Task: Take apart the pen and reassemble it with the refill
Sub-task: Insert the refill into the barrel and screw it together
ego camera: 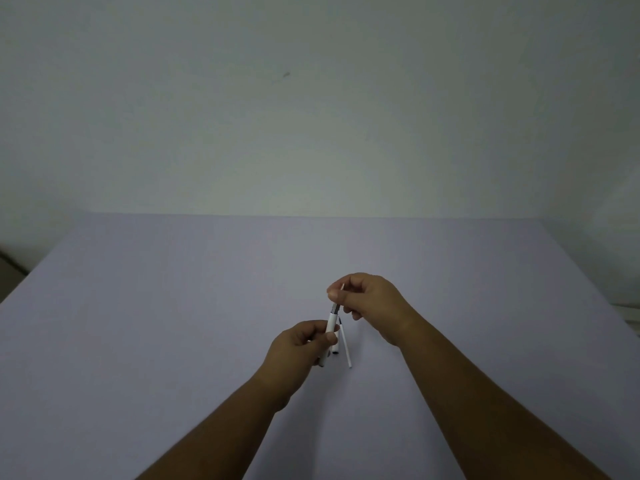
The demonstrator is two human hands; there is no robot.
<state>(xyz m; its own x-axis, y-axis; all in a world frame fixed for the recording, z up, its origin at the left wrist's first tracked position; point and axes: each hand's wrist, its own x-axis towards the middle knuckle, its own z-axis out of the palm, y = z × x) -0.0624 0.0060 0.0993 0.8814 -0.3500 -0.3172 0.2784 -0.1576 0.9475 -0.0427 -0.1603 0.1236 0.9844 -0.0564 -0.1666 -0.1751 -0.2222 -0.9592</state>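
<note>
My left hand (300, 344) is closed around a white pen barrel (331, 322), held tilted above the table with its lower dark end poking out below my fingers. My right hand (367, 301) pinches the grey front section of the pen (335, 308) at the barrel's upper end, and a thin tip shows above my fingers. A thin white refill (345, 346) with a dark tip lies on the table just right of my left hand. Beside it lies a short white piece with a dark end (335, 348), perhaps the cap, partly hidden by my left hand.
A pale lilac table (173, 323) fills the lower half of the view and meets a plain white wall (311, 116) at its far edge. A dark object (8, 271) shows past the table's left edge.
</note>
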